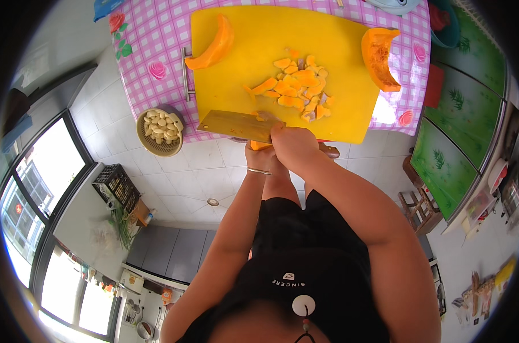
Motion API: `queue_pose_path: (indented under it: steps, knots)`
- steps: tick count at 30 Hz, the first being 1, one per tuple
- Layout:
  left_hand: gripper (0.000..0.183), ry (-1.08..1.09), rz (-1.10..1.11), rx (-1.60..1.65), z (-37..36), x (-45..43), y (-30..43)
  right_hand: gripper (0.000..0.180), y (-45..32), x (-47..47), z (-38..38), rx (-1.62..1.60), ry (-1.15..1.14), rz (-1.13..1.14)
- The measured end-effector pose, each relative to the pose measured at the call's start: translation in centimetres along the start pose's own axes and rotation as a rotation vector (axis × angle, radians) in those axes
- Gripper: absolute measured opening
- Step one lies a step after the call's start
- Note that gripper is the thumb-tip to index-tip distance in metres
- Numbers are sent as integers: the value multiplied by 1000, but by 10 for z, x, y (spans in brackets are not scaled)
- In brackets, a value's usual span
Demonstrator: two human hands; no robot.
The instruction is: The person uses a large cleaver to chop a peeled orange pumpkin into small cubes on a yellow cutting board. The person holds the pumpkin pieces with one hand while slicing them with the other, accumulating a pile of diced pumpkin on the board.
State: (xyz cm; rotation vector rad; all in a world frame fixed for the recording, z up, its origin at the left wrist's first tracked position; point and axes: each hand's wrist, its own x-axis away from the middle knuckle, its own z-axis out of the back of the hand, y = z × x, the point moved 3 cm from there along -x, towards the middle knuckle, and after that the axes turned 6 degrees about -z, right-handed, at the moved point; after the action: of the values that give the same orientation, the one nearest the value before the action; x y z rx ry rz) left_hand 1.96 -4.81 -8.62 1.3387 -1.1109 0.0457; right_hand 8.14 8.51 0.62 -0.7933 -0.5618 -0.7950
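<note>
My right hand (297, 145) grips a broad cleaver (235, 125); its blade points left and its wooden handle sticks out behind the fist. In my left hand (258, 159) is a piece of pumpkin (260, 145), held under the blade at the near edge of a yellow cutting board (229, 90). The blade covers part of this piece. A heap of pumpkin peel and cut bits (302, 88) lies at the middle right of the board. One curved pumpkin slice (216, 45) rests at the far left, and a thick pumpkin wedge (377, 58) sits at the right edge.
The board lies on a table with a pink checked tablecloth (150, 51). Left of it, a beige basket (167, 148) holds pale garlic-like cloves. A black crate (117, 186) and green stalks (124, 225) are at left. A wooden stool (420, 206) stands right, near green cabinet doors (446, 167).
</note>
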Motion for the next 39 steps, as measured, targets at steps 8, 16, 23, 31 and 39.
queue_pose_path:
  steps: [8,16,23,31,39]
  knots:
    - [55,-11,-14,39,6,-1,-6,31,0,-18,6,-73,-123,-39]
    - [55,7,36,-39,9,0,-8,27,6,-38,13,-3,-180,18]
    - [54,30,101,86,1,6,-5,27,17,-44,2,-225,-85,-132]
    - [43,-35,163,268,-20,17,35,24,40,14,8,-380,65,-145]
    - [29,-122,169,-334,-18,4,47,16,51,75,-14,-166,184,-100]
